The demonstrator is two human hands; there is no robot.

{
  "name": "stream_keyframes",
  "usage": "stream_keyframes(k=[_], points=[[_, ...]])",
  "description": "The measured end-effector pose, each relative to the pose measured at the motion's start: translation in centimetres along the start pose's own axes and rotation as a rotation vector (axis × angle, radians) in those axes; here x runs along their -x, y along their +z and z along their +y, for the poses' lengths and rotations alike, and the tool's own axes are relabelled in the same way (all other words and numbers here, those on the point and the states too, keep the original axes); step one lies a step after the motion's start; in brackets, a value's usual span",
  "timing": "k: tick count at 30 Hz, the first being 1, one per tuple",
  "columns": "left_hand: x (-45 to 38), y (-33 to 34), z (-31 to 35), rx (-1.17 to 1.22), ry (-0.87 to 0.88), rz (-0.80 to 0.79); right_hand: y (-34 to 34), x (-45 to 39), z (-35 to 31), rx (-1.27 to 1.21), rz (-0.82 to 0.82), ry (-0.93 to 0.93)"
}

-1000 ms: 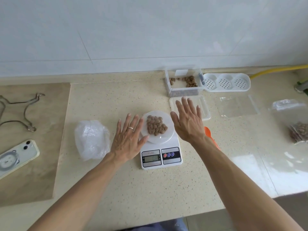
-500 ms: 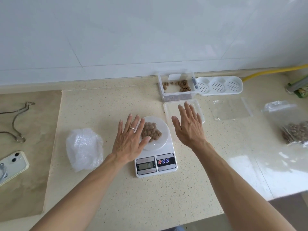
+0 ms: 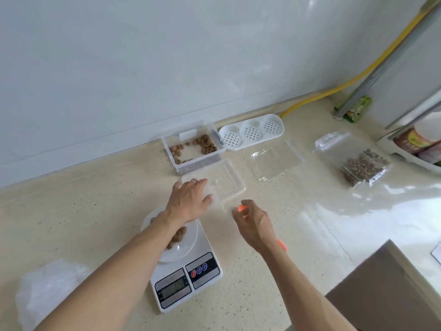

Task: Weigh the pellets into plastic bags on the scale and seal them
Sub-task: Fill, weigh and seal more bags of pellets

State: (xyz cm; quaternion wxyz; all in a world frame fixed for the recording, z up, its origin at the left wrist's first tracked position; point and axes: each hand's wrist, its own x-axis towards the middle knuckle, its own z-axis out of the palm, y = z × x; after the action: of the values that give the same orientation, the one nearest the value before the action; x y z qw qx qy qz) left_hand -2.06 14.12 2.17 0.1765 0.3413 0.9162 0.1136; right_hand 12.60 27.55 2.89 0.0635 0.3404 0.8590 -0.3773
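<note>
On the counter (image 3: 262, 295), one scale (image 3: 188, 278), two hands, one filled bag (image 3: 362, 164).

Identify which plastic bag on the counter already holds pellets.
The bag far right, by the rack: brown pellets show through it. The flat bag beside the white tray lies empty, and the crumpled plastic at left shows no pellets.

Digital kitchen scale (image 3: 186, 271): 1.
Clear pellet container (image 3: 194, 149): 1.
Clear container lid (image 3: 224, 182): 1.
White three-well perforated tray (image 3: 251, 132): 1.
Empty zip bag (image 3: 276, 161): 1.
Filled pellet bag (image 3: 360, 164): 1.
Crumpled plastic bags (image 3: 47, 290): 1 bundle.
Orange scoop (image 3: 282, 244): 1.
Hands: 2, left hand (image 3: 188, 201), right hand (image 3: 254, 225).
Yellow hose (image 3: 358, 77): 1.
</note>
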Motion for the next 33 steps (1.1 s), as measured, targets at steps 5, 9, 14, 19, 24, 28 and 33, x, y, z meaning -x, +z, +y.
stream_keyframes(k=[5,9,14,19,24,28,33], points=[[-1.4,-0.2,0.8,0.464,-0.092,-0.168,1.4,-0.3,0.6,-0.171,-0.135,0.1],[-1.0,-2.3,1.1,0.571,-0.039,-0.049,0.2,-0.5,-0.7,-0.425,-0.112,0.129],[0.5,-6.9,1.3,0.764,-0.033,0.075,-2.5,-0.5,-3.2,-0.76,-0.118,0.084],[2.8,-10.1,1.4,0.999,-0.005,0.167,-5.2,0.5,-6.3,-0.866,-0.077,-0.051],[4.8,-12.4,2.2,0.993,0.065,0.276,-7.3,1.9,-8.5,-0.789,0.017,-0.203],[6.0,-13.5,3.1,1.039,0.112,0.31,-8.7,3.2,-9.5,-0.635,-0.008,-0.294],[6.9,-14.2,4.0,1.018,0.142,0.311,-10.4,4.3,-10.7,-0.404,0.12,-0.341]])
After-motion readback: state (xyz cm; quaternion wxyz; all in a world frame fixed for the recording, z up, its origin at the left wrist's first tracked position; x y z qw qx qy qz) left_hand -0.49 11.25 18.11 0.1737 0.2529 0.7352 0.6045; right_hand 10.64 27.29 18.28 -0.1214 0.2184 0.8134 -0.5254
